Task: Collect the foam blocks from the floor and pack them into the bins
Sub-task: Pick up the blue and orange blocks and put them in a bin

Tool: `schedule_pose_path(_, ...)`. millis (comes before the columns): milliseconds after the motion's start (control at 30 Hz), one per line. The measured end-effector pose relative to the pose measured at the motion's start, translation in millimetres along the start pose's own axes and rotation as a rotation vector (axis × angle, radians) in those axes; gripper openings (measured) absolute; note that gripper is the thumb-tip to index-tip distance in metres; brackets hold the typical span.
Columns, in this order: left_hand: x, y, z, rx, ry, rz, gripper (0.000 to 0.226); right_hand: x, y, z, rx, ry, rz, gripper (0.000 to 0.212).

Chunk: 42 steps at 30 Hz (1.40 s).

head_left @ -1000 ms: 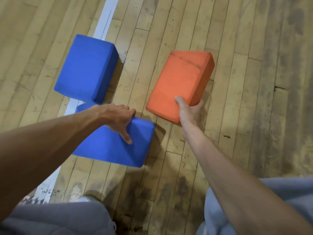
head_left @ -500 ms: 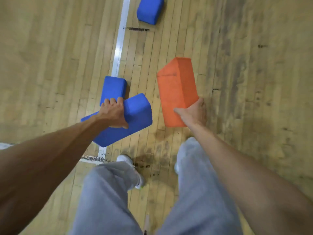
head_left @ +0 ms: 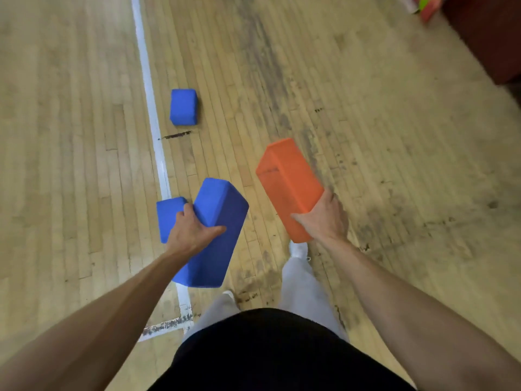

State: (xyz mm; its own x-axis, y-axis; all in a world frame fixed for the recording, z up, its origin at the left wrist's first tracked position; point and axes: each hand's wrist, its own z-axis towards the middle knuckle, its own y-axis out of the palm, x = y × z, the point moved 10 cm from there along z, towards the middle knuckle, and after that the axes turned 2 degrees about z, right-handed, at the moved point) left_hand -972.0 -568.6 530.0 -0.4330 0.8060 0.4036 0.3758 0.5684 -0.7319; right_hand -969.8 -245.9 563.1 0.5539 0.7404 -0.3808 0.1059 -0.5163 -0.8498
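Observation:
My left hand point(head_left: 191, 232) grips a large blue foam block point(head_left: 218, 218) and holds it in the air above the floor. Behind that hand a second blue foam block point(head_left: 169, 215) lies on the wooden floor by the white line. My right hand point(head_left: 324, 218) grips the near end of an orange foam block point(head_left: 287, 182), lifted and pointing away from me. Farther off, a third, smaller-looking blue foam block point(head_left: 183, 107) rests on the floor just right of the line. No bin is visible.
A white painted line point(head_left: 149, 97) runs along the wooden floor. A dark red-brown piece of furniture or wall point(head_left: 485, 35) fills the top right corner, with blurred colourful objects point(head_left: 423, 5) beside it. My legs and white shoes are below.
Both blocks have come up off the floor with my hands as I stood up. The view has risen and a farther blue block and the dark corner object have come into sight.

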Motion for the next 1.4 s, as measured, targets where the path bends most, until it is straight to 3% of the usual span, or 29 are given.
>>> schedule_pose_path(233, 19.8, -25.8, -56.2, -0.064, 0.185, 0.191, 0.078, 45.5, -24.2, -116.5, 0.098, 0.148, 0.108, 0.1)
schedule_pose_path(433, 109.8, 23.2, -135.9, -0.097, 0.487, 0.374, 0.083, 172.0, -62.1, -224.4, 0.269, 0.38, 0.206, 0.099)
schedule_pose_path(633, 175.1, 181.2, -281.5, -0.33, 0.747, 0.553, 0.086, 357.6, -59.5, -380.9, 0.407, 0.752, 0.383, 0.093)
schedule_pose_path(800, 201.4, 335.2, -453.7, -0.499, 0.958, 0.719, 0.074, 515.4, -59.2, -535.7, 0.493, 0.998, 0.508, 0.092)
schedule_pose_path(1033, 253.2, 482.0, -684.0, -0.592, 1.301, 0.831, 0.073, 673.1, -98.1, -722.0, 0.726, 1.253, 0.57, 0.09)
schedule_pose_path(1200, 275.8, 571.9, -793.8, -0.661, 1.44, 0.855, 0.074, 753.0, -110.9, -797.1, 0.853, 1.376, 0.612, 0.094)
schedule_pose_path(1400, 315.5, 691.4, -870.0, -0.721, 1.459, 0.884, 0.076, 869.6, -129.6, -819.7, 0.812, 1.461, 0.605, 0.092)
